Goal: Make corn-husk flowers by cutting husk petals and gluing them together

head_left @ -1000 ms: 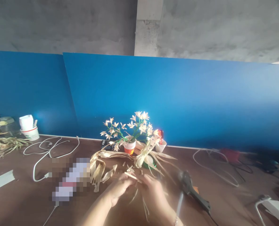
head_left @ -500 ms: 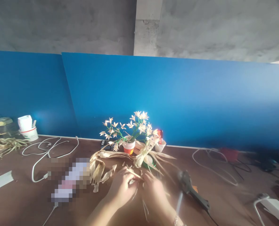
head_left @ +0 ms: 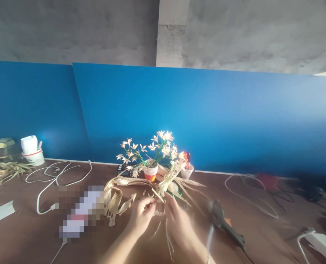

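Closest to the camera, the left hand [head_left: 141, 217] and the right hand [head_left: 179, 222] meet low over the brown table [head_left: 28, 238]. Both have the fingers closed to a fine pinch on a small husk piece [head_left: 159, 212], which is held between them just above the table. A thin strip [head_left: 158, 195] stands out obliquely from the left thumb side, and some loose strands [head_left: 167, 238] hang down under the hands. The picture is a little blurred here, so I cannot tell exactly which fingers press it. In my judgement, dry husk like this tears easily, so it is better to hold it with light, even pressure close to the fold and to turn it slowly, with the loose strands kept out of the pinch. To the right lies a black glue gun [head_left: 224, 221], near but apart from the right hand. Behind the hands is a husk pile [head_left: 115, 200], then a paper cup [head_left: 150, 172] with finished flowers [head_left: 163, 141], and at the back the blue wall [head_left: 234, 121].
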Tool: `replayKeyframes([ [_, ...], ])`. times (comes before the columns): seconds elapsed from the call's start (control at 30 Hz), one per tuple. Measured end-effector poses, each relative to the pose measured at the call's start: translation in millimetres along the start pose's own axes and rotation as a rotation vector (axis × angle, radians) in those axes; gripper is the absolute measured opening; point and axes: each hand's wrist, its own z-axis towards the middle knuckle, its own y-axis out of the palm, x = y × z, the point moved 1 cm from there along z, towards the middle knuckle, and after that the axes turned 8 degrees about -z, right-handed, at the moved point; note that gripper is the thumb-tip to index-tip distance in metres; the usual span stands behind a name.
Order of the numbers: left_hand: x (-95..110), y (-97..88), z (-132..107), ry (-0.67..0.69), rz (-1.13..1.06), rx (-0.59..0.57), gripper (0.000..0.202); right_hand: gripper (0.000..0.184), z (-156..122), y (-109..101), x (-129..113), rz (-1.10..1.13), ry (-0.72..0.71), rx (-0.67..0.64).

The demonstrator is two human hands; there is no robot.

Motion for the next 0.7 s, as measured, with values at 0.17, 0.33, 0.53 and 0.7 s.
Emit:
replayKeyframes([
  [0.17,-6,5.0,0,-0.041,-0.117,0.046,0.029,0.046,6,5,-3,0.370,-0.017,-0.199],
  [0.33,1,11.2,-5,-0.021,-0.079,0.123,0.028,0.037,6,4,-13,0.216,-0.064,-0.112],
  [0.53,-2,19.8,-6,-0.091,-0.180,0.260,0.028,0.078,-3,14,-15,-0.331,-0.154,0.013],
  [0.7,-4,20.7,-5,-0.118,-0.239,0.292,0.031,0.083,-3,19,-19,-0.569,-0.156,0.012],
])
